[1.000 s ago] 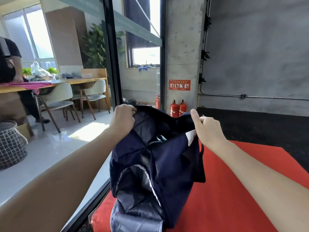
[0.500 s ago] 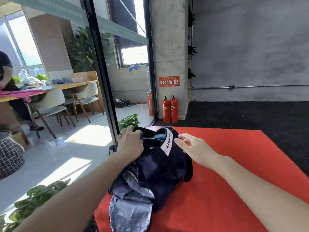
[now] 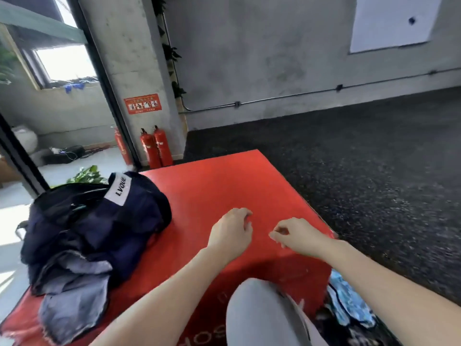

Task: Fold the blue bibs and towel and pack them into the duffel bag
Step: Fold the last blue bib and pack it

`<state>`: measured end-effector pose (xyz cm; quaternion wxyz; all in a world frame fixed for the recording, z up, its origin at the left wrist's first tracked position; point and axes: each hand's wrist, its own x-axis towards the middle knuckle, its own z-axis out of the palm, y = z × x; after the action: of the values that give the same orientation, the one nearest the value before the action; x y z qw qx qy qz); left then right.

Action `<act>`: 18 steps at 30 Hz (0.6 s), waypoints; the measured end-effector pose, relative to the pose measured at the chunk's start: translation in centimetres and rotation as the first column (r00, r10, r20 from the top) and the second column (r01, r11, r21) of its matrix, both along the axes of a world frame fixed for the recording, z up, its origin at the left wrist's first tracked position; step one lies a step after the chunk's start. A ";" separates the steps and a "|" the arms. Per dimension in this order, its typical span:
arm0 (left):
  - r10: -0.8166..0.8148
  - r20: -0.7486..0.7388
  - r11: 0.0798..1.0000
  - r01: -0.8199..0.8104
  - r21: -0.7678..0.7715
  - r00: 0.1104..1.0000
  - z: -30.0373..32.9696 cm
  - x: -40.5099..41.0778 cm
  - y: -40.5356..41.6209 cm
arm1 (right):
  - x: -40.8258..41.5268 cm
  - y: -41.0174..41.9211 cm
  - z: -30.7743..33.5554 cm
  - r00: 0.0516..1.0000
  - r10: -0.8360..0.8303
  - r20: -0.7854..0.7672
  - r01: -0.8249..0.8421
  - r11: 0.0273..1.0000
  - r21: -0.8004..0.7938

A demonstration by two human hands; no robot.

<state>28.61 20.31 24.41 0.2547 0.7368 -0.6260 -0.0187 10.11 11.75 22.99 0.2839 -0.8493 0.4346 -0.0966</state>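
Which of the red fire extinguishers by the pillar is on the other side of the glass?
The leftmost extinguisher, seen through the glass left of the black frame; the other two stand together against the concrete pillar.

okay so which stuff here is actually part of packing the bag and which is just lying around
Part of the job:
duffel bag
grey-blue cloth spilling from it
light blue patterned fabric off the mat's right edge, possibly the bibs
left hand, right hand

Lying about:
red mat
fire extinguishers
potted plant

Bare forearms; light grey trouser knee [image 3: 257, 310]
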 end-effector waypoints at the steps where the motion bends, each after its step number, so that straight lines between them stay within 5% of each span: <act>1: -0.055 0.010 0.997 0.055 0.060 0.998 -1.1 -2.2 -1.0 | -2.4 -0.4 -1.2 0.999 -0.037 -0.020 0.037 0.999 0.004; 8: -0.316 -0.022 0.868 0.298 0.396 0.949 -7.4 -15.1 -6.3 | -16.6 -3.1 -9.8 0.941 -0.314 -0.128 0.331 0.932 0.148; 18: -0.419 -0.014 0.652 0.312 0.691 0.908 -19.3 -23.9 -11.0 | -22.8 -5.1 -22.8 0.890 -0.386 -0.244 0.451 0.826 0.338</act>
<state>4.71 9.35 5.10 -0.0881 0.6356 -0.7277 -0.2424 -12.71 6.64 0.16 0.3800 -0.6650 0.6430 0.0011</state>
